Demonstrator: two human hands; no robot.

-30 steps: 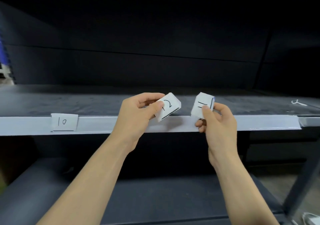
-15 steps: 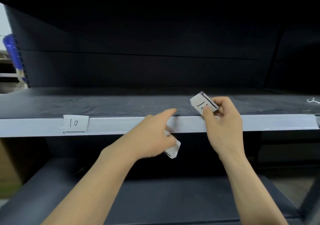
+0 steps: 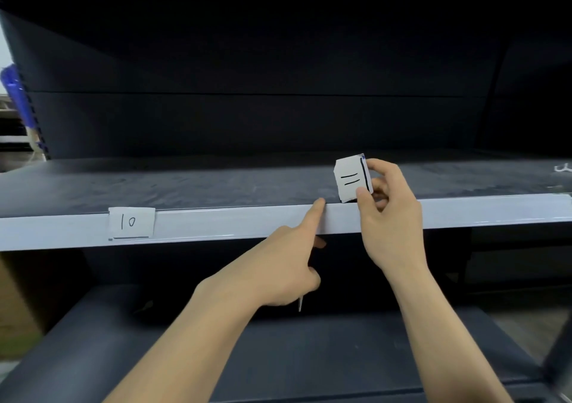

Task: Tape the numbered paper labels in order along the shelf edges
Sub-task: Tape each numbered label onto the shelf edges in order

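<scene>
A white paper label marked 11 [image 3: 351, 179] is pinched between thumb and fingers of my right hand [image 3: 388, 216], just above the pale front edge of the shelf [image 3: 216, 224]. My left hand [image 3: 278, 266] points its index finger at the top of that edge, just left of the label. Its other fingers are curled, and a thin white sliver of another paper label [image 3: 299, 303] pokes out below them. A label marked 10 [image 3: 131, 223] is stuck on the edge farther left.
The dark shelf board [image 3: 185, 182] runs behind the edge, under a black back panel. A lower dark shelf [image 3: 309, 350] lies beneath my arms. A blue object [image 3: 12, 93] hangs at the far left, and a small white scrap [image 3: 563, 167] lies on the board at far right.
My left hand dropped from beside the right hand, carrying its label down, and now points at the shelf edge. My right hand turned label 11 and held it above the edge.
</scene>
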